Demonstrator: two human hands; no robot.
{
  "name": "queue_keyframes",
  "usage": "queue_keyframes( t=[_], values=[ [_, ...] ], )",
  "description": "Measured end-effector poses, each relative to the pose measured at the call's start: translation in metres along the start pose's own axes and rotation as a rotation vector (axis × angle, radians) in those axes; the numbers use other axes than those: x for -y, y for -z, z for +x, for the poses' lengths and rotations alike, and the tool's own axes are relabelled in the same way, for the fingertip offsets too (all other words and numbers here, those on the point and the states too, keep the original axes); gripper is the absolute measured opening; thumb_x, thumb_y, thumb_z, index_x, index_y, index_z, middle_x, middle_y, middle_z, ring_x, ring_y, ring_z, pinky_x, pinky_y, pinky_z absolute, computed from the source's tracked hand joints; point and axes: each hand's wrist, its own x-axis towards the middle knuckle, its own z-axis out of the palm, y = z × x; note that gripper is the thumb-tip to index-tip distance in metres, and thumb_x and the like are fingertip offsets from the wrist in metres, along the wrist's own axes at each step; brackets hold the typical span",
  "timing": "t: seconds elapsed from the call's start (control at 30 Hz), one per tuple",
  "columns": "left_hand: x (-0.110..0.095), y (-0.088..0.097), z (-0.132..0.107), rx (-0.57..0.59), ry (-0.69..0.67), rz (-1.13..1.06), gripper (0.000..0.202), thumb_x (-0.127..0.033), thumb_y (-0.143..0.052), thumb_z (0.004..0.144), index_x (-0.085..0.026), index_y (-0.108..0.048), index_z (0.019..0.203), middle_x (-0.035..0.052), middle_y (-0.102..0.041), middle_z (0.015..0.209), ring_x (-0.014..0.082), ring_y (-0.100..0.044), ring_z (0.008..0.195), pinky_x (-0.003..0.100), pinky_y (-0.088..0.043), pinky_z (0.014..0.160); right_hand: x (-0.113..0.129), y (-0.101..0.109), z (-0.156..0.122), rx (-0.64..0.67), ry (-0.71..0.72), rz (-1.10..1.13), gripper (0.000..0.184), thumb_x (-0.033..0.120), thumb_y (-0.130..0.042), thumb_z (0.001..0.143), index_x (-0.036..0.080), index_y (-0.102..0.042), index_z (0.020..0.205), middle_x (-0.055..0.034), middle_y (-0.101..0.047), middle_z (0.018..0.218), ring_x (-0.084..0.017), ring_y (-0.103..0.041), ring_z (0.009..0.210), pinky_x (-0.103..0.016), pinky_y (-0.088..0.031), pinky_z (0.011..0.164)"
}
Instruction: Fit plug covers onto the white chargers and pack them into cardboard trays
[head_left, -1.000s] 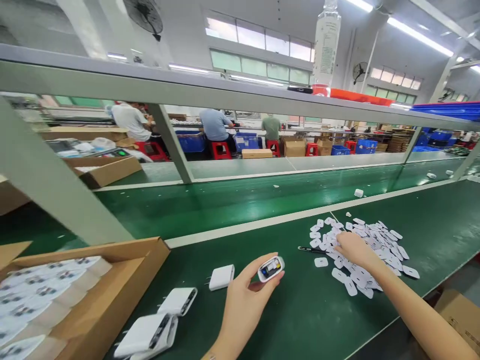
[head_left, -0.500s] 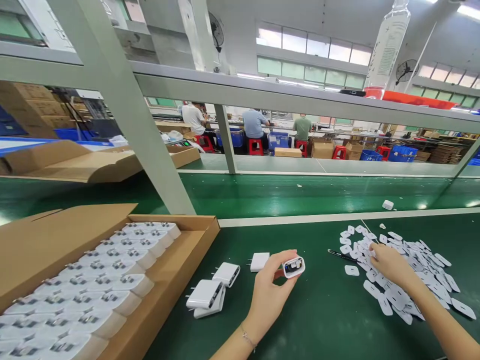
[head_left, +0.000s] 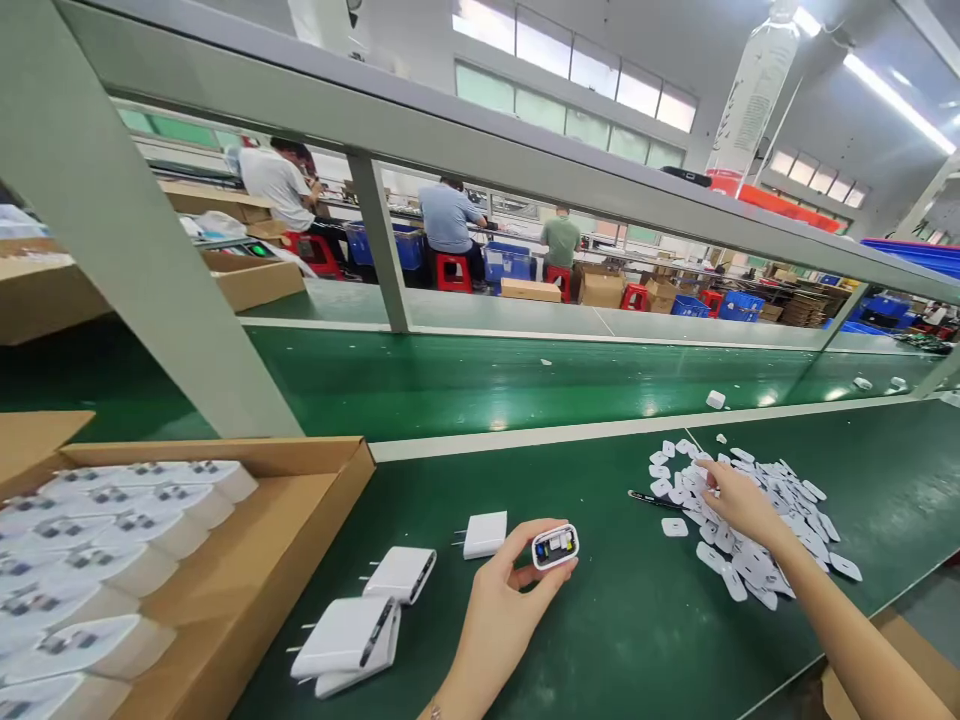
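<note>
Left hand (head_left: pixel 504 595) has an open-ended white charger (head_left: pixel 555 547) pinched in its fingers; right hand (head_left: pixel 742 507), half-curled over white plates (head_left: pixel 796 515), can't tell its grip. Bottle label (head_left: pixel 752 90) unreadable here.

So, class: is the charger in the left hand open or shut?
Open: the charger in the left hand shows bare inner parts.

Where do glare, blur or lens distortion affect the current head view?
Head view, top: the ceiling tube light and upper windows burn out nearly white; middle: bright spots glare off the green belt. Head view, left edge: the white pieces in the carton look stretched, slightly soft. Head view, lower centre: the white casing in the left hand reads clearly.
</note>
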Motion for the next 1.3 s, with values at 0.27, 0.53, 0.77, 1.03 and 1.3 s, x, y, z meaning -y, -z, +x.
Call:
queue_keyframes(
  t=[0.27, 0.53, 0.77, 1.03, 1.3],
  values=[
    [-0.008, -0.001, -0.002, -0.079, 0.008, -0.012, 0.025, -0.025, -0.068, 0.068, -0.020, -0.067, 0.092, 0.0059, -0.068, 0.097, 0.0216, -0.064, 0.088, 0.031, -0.057, 0.076, 0.095, 0.007, -0.014, 0.137, 0.401, 1.014, 0.025, 0.033, -0.061, 0.081, 0.025, -0.062, 0.105, -0.0048, -0.053, 0.103, -0.016, -0.060, 0.086, -0.033, -0.054, 0.077],
    [-0.007, -0.003, -0.003, -0.107, 0.004, -0.067, 0.027, -0.017, -0.066, 0.067, -0.018, -0.068, 0.094, 0.0077, -0.069, 0.099, 0.0236, -0.064, 0.092, 0.031, -0.057, 0.075, 0.163, -0.032, -0.024, 0.052, 0.533, 1.107, 0.019, 0.023, -0.068, 0.076, 0.023, -0.064, 0.094, -0.0065, -0.066, 0.102, -0.023, -0.057, 0.109, -0.042, -0.045, 0.095],
    [-0.011, -0.005, -0.006, -0.041, 0.059, -0.068, 0.035, -0.010, -0.060, 0.065, -0.020, -0.069, 0.097, 0.0079, -0.067, 0.108, 0.0239, -0.064, 0.093, 0.026, -0.058, 0.069, 0.160, -0.051, -0.028, 0.106, 0.520, 1.172, 0.016, 0.017, -0.068, 0.074, 0.023, -0.062, 0.088, -0.0064, -0.069, 0.101, -0.025, -0.052, 0.117, -0.046, -0.043, 0.096],
    [-0.016, -0.007, -0.008, 0.016, 0.108, -0.125, 0.034, -0.015, -0.064, 0.068, -0.020, -0.069, 0.101, 0.0090, -0.067, 0.107, 0.0248, -0.066, 0.091, 0.029, -0.059, 0.072, 0.152, -0.049, -0.028, 0.138, 0.531, 1.122, 0.020, 0.016, -0.068, 0.074, 0.024, -0.063, 0.091, -0.0070, -0.069, 0.107, -0.026, -0.044, 0.125, -0.049, -0.041, 0.098],
    [-0.011, 0.003, -0.008, 0.056, 0.051, -0.218, 0.025, -0.029, -0.062, 0.079, -0.020, -0.070, 0.101, 0.0105, -0.063, 0.119, 0.0310, -0.052, 0.117, 0.032, -0.053, 0.087, 0.149, -0.048, -0.028, 0.204, 0.553, 1.155, 0.019, 0.011, -0.065, 0.076, 0.024, -0.064, 0.090, -0.0053, -0.067, 0.111, -0.024, -0.044, 0.126, -0.047, -0.039, 0.101]
  ],
)
